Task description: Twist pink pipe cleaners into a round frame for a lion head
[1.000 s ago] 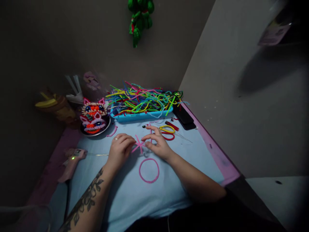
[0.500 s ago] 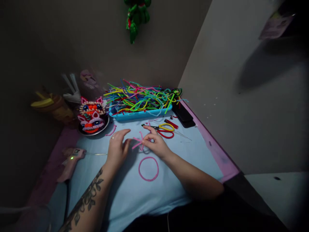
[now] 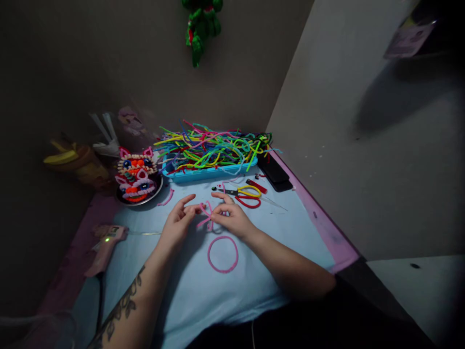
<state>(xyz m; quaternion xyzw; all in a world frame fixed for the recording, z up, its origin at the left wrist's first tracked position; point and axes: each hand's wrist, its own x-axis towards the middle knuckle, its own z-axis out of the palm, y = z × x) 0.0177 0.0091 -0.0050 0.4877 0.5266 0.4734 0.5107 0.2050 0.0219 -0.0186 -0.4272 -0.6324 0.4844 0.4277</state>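
Both hands meet over a bent pink pipe cleaner (image 3: pixel 205 215) on the light blue table cover (image 3: pixel 276 232). My left hand (image 3: pixel 177 224) pinches its upper loop between thumb and fingers. My right hand (image 3: pixel 231 218) pinches the other side, with its forefinger stretched out. Just in front of the hands a pink pipe-cleaner ring (image 3: pixel 223 254) lies flat on the cover.
A blue tray (image 3: pixel 209 172) heaped with coloured pipe cleaners stands at the back. Scissors with yellow and red handles (image 3: pixel 247 196), a red lighter (image 3: pixel 256 186) and a black phone (image 3: pixel 276 173) lie right. A pipe-cleaner lion head (image 3: pixel 136 176) sits on a plate; a pink glue gun (image 3: pixel 105 241) lies left.
My left hand let go, opened briefly, then turned and pinched the pink pipe cleaner again higher up. The right hand kept its hold. The view shifted slightly.
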